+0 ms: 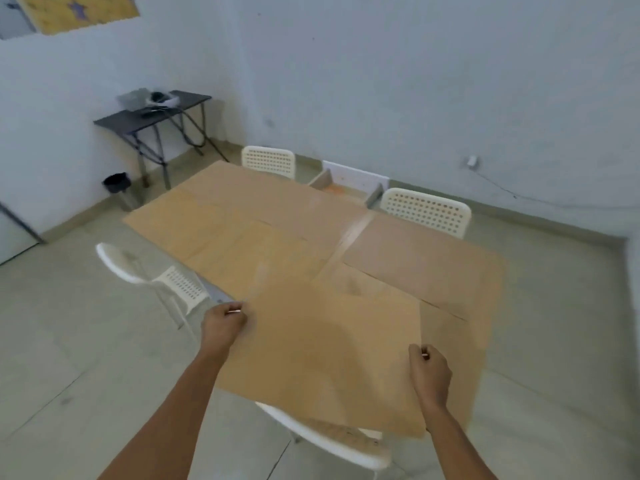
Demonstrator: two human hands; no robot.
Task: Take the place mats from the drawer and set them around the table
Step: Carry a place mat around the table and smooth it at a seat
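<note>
I hold a large brown cardboard-like place mat over the near end of the table. My left hand pinches its left edge and my right hand pinches its right edge. Its near edge overhangs the table above a white chair. Several similar brown mats cover the rest of the table: one at the far left, one at the far middle, one at the right. An open drawer stands on the floor beyond the table, against the wall.
White perforated chairs stand at the far side, the right far side and the left. A dark folding side table with a grey device stands by the left wall, a black bin beside it.
</note>
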